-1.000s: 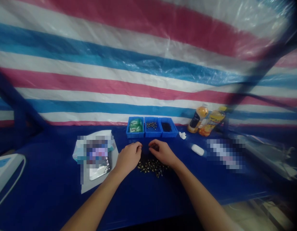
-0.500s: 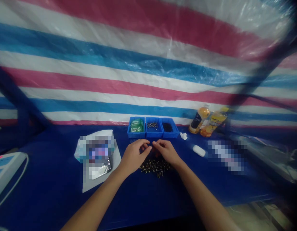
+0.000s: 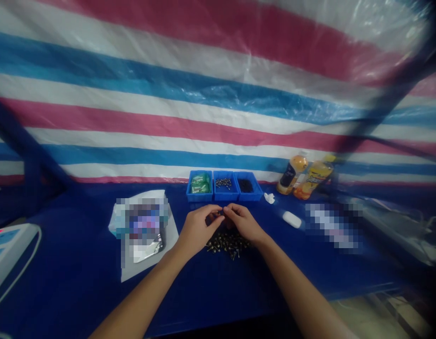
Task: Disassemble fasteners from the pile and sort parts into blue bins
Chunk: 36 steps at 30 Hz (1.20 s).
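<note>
My left hand (image 3: 196,228) and my right hand (image 3: 242,221) meet fingertip to fingertip above a blue-covered table (image 3: 79,282). Their fingers pinch together around something small and dark between them; what it is I cannot make out. Just below the hands lies a pile of small metal-and-black parts (image 3: 226,243). Behind the hands stand three small blue bins: the left one (image 3: 199,184) holds green pieces, the middle one (image 3: 223,185) small metal parts, the right one (image 3: 248,187) black pieces.
A white bag with blurred contents (image 3: 144,226) lies left of the hands. Two orange drink bottles (image 3: 304,176) stand at the back right, a white oval object (image 3: 291,219) lies nearer. A white device (image 3: 11,249) sits at the far left edge. A striped tarp (image 3: 203,94) hangs behind.
One second ago the hands were a little apart above the pile. They have since come together so that the fingertips touch, and have stayed so for the last half second.
</note>
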Each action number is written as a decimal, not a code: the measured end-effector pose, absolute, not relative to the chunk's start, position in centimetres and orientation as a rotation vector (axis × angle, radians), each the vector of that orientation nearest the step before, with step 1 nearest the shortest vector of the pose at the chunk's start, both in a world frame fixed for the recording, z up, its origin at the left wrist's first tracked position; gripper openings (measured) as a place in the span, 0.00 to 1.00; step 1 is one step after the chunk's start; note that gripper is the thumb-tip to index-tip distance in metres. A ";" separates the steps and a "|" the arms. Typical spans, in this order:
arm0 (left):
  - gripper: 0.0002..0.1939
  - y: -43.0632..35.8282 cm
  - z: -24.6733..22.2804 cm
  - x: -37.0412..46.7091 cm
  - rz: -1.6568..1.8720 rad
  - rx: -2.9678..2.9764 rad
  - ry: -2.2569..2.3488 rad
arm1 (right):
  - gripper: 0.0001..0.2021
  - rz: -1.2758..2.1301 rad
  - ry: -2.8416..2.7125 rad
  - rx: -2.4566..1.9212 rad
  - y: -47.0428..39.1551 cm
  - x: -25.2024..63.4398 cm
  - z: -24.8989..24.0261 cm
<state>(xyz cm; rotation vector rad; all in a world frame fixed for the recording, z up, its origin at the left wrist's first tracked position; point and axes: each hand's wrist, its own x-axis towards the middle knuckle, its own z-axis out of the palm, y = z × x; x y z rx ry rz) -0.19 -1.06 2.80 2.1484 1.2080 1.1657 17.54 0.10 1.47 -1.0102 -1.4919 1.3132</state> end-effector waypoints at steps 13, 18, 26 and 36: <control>0.10 -1.3 3.4 -0.3 1.210 2.108 1.246 | 0.17 1.620 -0.958 -0.917 0.7 19.4 2.2; 0.10 -1.2 3.4 -0.4 1.228 2.110 1.261 | 0.19 1.421 -0.752 -1.026 1.6 19.7 1.2; 0.11 -0.6 3.2 -1.0 1.100 2.140 1.508 | 0.15 1.099 -1.383 -1.309 1.5 19.6 0.4; 0.11 -0.4 1.4 -2.0 0.539 2.236 1.898 | 0.13 0.633 -2.286 -1.129 0.3 17.1 1.1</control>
